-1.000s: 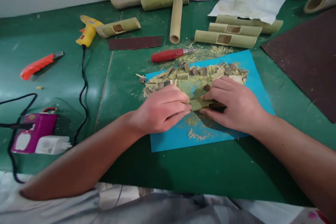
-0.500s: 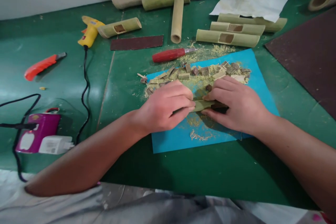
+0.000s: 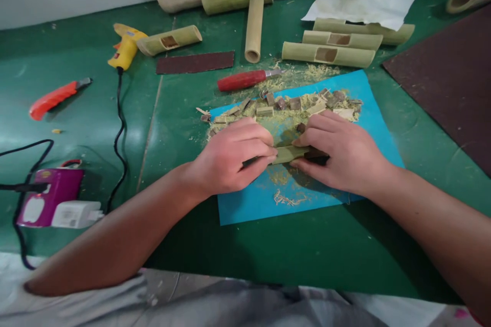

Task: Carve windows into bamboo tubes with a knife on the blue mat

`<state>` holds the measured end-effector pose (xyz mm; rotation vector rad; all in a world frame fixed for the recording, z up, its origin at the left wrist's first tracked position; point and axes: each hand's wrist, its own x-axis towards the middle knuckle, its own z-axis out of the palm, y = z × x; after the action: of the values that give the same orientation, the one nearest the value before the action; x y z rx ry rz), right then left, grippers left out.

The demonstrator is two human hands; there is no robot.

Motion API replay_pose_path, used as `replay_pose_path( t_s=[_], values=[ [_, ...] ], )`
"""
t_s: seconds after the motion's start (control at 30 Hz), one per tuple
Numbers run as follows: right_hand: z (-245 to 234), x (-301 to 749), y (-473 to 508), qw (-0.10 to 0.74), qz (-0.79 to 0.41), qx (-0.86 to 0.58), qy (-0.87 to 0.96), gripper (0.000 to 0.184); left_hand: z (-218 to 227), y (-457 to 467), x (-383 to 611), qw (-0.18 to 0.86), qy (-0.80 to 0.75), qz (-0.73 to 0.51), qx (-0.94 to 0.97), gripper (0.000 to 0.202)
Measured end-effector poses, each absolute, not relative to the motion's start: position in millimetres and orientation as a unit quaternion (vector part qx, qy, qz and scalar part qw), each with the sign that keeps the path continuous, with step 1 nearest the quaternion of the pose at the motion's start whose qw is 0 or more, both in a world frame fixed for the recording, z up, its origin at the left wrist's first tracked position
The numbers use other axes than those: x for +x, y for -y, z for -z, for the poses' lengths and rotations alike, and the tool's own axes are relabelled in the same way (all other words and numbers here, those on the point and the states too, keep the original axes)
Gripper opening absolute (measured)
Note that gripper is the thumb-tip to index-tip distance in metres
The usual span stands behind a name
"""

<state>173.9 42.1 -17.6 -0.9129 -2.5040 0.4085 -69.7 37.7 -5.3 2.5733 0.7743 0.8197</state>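
Observation:
A short green bamboo piece [image 3: 287, 154] lies level between my two hands, low over a blue sheet [image 3: 245, 204]. My left hand [image 3: 240, 156] is closed at its left end, thumb and fingertips pressed together there. My right hand [image 3: 337, 150] pinches it from the right, thumb below and index finger above. Dark brown shows under the right fingers; I cannot tell whether it is an opening or a separate piece. Both ends of the bamboo are hidden by my hands. Bamboo chips [image 3: 264, 111] and sawdust are strewn along the sheet's far side.
Beyond the chips lies a red-handled knife [image 3: 241, 80]. Notched bamboo tubes [image 3: 328, 54] and a brown strip [image 3: 195, 62] are farther back. To the left are a yellow glue gun [image 3: 126, 47], an orange cutter [image 3: 57, 99] and a purple power box [image 3: 51, 196] with cords.
My left hand has slid slightly left along the bamboo, so a little more of it shows. The right hand keeps its grip. The whole view has shifted slightly.

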Motion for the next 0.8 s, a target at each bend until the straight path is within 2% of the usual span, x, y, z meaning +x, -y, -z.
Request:
replay_pose_path(
  t_s=[0.8],
  values=[
    [15.8,173.9,-43.6,0.212,-0.178,-0.334,0.901,0.017,5.3,-38.0,-62.7,0.162,-0.271,-0.293,0.903,0.010]
  ],
)
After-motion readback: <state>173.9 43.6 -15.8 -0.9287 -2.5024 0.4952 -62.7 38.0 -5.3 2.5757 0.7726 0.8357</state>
